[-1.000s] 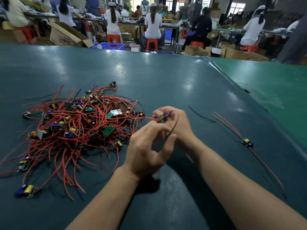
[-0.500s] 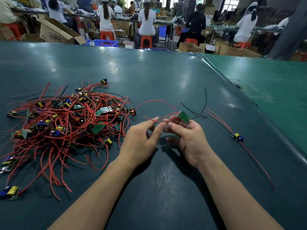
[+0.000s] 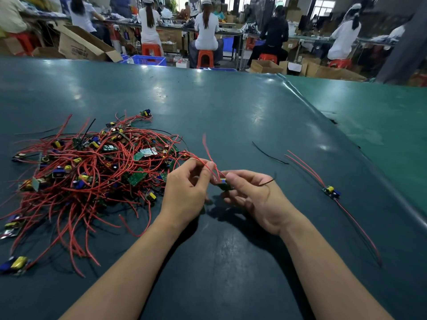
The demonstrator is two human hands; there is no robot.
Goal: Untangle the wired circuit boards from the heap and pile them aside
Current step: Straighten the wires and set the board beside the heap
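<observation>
factory floor: seated workers (image 3: 206, 31), benches

On the bench (image 3: 231, 107), the heap (image 3: 92, 176) of wired circuit boards lies to the left, its wires trailing toward the near and left edges. Just right of the heap, both hands meet over the bench's middle: the left hand (image 3: 184, 195) nearest the heap, the right hand (image 3: 256, 199) beside it, with a small board (image 3: 224, 184) between them and its wires running back to the heap's right edge. Farther right and behind the hands lies a loose wire (image 3: 269, 154). Well apart on the right lies a single wired board (image 3: 331, 191), its leads stretching away behind it and toward the near right. A second bench (image 3: 381, 116) adjoins on the right. Behind both, people sit on stools at other tables.
</observation>
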